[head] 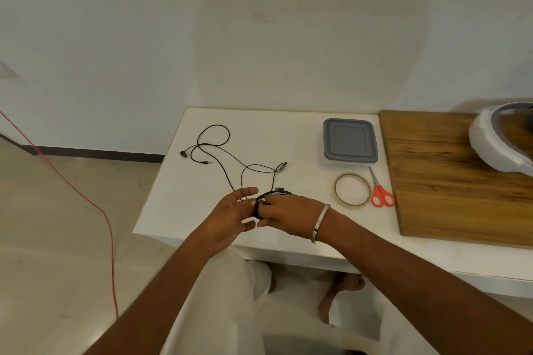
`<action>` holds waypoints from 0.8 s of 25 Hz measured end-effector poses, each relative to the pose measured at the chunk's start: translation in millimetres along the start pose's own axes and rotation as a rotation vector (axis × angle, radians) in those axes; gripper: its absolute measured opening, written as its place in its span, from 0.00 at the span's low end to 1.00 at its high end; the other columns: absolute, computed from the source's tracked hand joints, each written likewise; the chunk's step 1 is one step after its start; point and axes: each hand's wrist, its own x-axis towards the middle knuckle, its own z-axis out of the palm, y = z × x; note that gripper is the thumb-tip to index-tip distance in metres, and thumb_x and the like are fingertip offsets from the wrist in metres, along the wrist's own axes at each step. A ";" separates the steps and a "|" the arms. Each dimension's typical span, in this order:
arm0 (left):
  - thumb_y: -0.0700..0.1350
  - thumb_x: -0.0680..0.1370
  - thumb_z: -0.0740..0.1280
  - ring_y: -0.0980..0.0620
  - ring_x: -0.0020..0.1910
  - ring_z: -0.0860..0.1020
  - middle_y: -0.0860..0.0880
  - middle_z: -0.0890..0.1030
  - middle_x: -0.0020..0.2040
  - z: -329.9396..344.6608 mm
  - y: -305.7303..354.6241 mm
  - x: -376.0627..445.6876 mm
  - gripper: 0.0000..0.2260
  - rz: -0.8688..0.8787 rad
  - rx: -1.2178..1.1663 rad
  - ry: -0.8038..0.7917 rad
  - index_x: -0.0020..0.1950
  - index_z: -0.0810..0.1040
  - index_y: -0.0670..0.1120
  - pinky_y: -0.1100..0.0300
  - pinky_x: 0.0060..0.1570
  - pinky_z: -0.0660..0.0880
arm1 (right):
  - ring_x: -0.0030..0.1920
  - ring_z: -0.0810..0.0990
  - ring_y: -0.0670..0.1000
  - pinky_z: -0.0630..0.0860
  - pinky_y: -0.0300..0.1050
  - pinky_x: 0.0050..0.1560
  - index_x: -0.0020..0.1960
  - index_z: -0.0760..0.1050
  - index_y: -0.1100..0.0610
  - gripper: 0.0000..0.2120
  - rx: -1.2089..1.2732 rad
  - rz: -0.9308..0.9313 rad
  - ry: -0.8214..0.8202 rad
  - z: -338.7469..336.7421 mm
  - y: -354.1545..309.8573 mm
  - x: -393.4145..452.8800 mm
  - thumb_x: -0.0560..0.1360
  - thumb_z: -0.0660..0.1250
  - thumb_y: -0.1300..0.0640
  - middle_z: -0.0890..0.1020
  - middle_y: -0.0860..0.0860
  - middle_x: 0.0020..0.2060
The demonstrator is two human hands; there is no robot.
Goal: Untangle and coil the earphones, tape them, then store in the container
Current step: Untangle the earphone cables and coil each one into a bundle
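Note:
Black earphones lie partly spread on the white table, with an earbud and the jack plug at the far left. The near part of the cable is wound into a small coil held between my hands at the table's front. My right hand grips this coil with curled fingers. My left hand is beside it, fingers spread and mostly straight, touching the coil's left side. A roll of clear tape lies to the right. The container, with its grey lid on, sits behind the tape.
Orange-handled scissors lie just right of the tape. A wooden board covers the table's right side, carrying a white appliance. A red cord runs across the floor at left. My legs and a bare foot are under the table edge.

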 end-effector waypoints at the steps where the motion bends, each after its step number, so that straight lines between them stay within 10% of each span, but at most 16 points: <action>1: 0.34 0.79 0.61 0.47 0.46 0.79 0.44 0.81 0.46 1.1 -0.7 -0.2 0.12 -0.039 -0.093 -0.003 0.59 0.74 0.46 0.51 0.47 0.74 | 0.53 0.77 0.61 0.77 0.55 0.53 0.59 0.73 0.63 0.14 0.007 0.010 -0.005 -0.4 0.7 -0.3 0.79 0.59 0.55 0.78 0.62 0.54; 13: 0.42 0.76 0.64 0.51 0.47 0.76 0.47 0.80 0.49 12.9 1.4 19.7 0.17 0.013 -0.297 -0.184 0.65 0.77 0.44 0.54 0.49 0.70 | 0.52 0.77 0.57 0.76 0.52 0.53 0.60 0.73 0.60 0.14 0.105 0.162 0.123 1.3 22.6 -3.9 0.80 0.57 0.54 0.78 0.58 0.54; 20: 0.43 0.72 0.70 0.52 0.50 0.79 0.46 0.82 0.51 29.1 -5.1 45.8 0.19 0.064 -0.269 -0.016 0.63 0.78 0.46 0.54 0.51 0.77 | 0.55 0.78 0.57 0.75 0.48 0.55 0.61 0.74 0.60 0.12 0.126 0.232 0.187 6.7 39.8 -3.9 0.80 0.59 0.58 0.78 0.58 0.57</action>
